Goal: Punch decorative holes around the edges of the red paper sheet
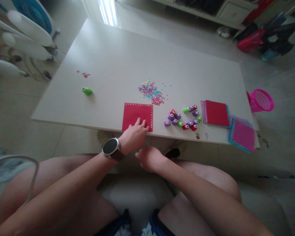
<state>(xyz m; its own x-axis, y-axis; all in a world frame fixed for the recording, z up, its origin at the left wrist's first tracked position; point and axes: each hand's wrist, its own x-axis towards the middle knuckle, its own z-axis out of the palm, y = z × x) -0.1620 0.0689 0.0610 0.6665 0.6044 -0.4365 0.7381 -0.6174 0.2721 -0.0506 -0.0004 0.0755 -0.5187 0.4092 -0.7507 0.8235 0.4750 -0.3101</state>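
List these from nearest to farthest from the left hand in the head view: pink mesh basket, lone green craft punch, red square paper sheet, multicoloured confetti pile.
1. Red square paper sheet: under the left hand.
2. Multicoloured confetti pile: just beyond the sheet.
3. Lone green craft punch: off to the left.
4. Pink mesh basket: far right.

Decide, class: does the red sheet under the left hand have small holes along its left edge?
No, the red sheet has holes along its far and right edges, but its left edge is plain.
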